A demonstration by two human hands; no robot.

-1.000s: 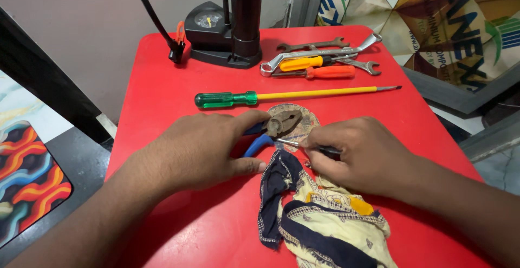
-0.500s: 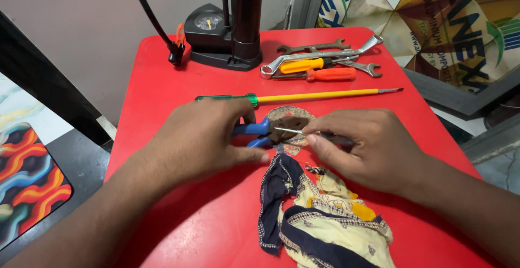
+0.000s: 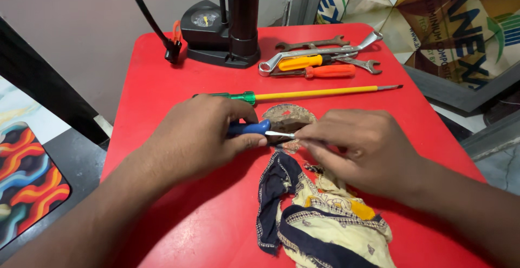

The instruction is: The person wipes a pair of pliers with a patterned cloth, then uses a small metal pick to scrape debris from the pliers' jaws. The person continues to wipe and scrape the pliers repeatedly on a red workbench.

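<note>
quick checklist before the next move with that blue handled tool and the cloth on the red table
1. Left hand grips the blue-handled tool: ok.
2. Right hand fingers pinch the tool's metal tip: ok.
3. Patterned cloth lies under the right hand, within reach: ok.
4. Long screwdriver lies apart, behind both hands: ok.
5. Worn round piece under the tip, steady: cannot tell.
6. Red table free of loose parts by the hands: ok.

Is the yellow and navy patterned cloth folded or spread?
Neither: the yellow and navy patterned cloth lies crumpled in loose bunches on the red table.
</note>
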